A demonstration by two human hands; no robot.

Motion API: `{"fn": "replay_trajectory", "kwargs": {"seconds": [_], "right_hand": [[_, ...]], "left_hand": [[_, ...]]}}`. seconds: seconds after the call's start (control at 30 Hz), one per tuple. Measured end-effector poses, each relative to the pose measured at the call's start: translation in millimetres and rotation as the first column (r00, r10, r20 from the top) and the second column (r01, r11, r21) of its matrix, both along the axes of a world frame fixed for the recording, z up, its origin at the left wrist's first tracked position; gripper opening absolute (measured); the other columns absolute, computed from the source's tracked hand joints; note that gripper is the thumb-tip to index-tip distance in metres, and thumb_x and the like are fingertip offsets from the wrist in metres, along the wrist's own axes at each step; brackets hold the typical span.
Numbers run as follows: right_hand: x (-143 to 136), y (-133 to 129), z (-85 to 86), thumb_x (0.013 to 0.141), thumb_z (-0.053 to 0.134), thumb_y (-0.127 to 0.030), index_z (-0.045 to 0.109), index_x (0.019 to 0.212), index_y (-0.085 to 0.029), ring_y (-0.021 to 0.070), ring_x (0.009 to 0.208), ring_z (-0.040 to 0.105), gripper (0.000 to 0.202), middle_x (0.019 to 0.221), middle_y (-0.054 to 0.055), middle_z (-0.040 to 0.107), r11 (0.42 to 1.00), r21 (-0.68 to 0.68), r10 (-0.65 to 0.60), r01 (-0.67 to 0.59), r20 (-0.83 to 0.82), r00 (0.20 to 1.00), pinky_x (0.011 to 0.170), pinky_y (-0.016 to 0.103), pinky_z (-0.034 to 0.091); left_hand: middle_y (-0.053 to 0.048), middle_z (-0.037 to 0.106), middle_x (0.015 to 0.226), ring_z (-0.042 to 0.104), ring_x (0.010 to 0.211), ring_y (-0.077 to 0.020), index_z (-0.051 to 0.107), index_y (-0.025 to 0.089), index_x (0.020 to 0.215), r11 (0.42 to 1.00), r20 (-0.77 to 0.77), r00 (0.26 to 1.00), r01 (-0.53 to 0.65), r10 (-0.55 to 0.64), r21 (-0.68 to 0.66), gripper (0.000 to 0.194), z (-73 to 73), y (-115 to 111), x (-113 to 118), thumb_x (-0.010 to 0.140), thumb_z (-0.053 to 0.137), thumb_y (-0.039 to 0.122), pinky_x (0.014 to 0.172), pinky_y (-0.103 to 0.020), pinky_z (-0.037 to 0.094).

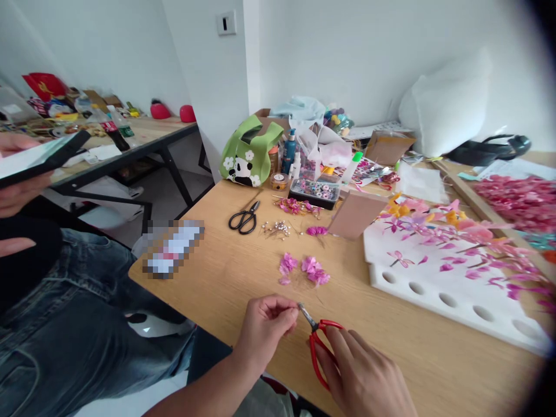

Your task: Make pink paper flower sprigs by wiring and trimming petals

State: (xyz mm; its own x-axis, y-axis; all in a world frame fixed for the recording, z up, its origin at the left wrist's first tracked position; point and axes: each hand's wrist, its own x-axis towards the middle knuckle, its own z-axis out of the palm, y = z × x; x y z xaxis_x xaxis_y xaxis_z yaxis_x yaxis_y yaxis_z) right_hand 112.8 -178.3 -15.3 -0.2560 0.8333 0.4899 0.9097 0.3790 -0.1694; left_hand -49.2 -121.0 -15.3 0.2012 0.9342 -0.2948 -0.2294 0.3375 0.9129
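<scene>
My right hand [365, 370] is wrapped round the red handles of a pair of pliers [319, 339]. The narrow metal jaws reach up to the fingertips of my left hand [269, 324]. Thumb and fingers of that left hand are pinched together, and whatever lies between them is too small to make out. Just beyond my hands, two clusters of pink-purple petals [315, 271] lie on the wooden table [243, 272]. Farther back are black-handled scissors [244, 219], white beads on thin stems [278, 230] and a pink flower bunch [295, 205].
To the right, a white foam block [438, 289] with round holes bears many pink and orange flower pieces. A black bead box [315, 191], a green panda bag [247, 153] and bottles [289, 152] stand at the back. At left a person in jeans [87, 324] holds a dark-edged device [47, 156].
</scene>
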Motion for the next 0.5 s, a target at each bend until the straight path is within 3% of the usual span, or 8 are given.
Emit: {"fn": "replay_trajectory", "kwargs": {"seconds": [0.3, 0.5], "right_hand": [[2.1, -2.2, -4.9, 0.098, 0.037, -0.025, 0.053, 0.077, -0.022, 0.0120, 0.045, 0.052, 0.027, 0.057, -0.003, 0.055, 0.999, -0.032, 0.042, -0.043, -0.035, 0.999, 0.046, 0.025, 0.029], [3.6, -3.8, -5.3, 0.096, 0.041, -0.025, 0.054, 0.078, -0.021, 0.0116, 0.047, 0.054, 0.022, 0.058, -0.003, 0.056, 0.998, -0.036, 0.055, -0.058, -0.088, 0.995, 0.048, 0.024, 0.031]], "left_hand": [[-0.001, 0.056, 0.061, 0.047, 0.055, -0.0089, 0.072, 0.012, 0.070, 0.990, -0.143, 0.990, 0.012, 0.009, 0.141, 0.013, 4.7, 1.6, -3.6, 0.070, 0.069, 0.024, 0.051, -0.020, 0.036], [0.000, 0.057, 0.058, 0.048, 0.053, -0.0083, 0.071, 0.012, 0.071, 0.997, -0.048, 0.999, -0.001, 0.005, 0.074, 0.015, 1.2, 1.6, -2.3, 0.071, 0.070, 0.027, 0.053, -0.020, 0.038]]}}
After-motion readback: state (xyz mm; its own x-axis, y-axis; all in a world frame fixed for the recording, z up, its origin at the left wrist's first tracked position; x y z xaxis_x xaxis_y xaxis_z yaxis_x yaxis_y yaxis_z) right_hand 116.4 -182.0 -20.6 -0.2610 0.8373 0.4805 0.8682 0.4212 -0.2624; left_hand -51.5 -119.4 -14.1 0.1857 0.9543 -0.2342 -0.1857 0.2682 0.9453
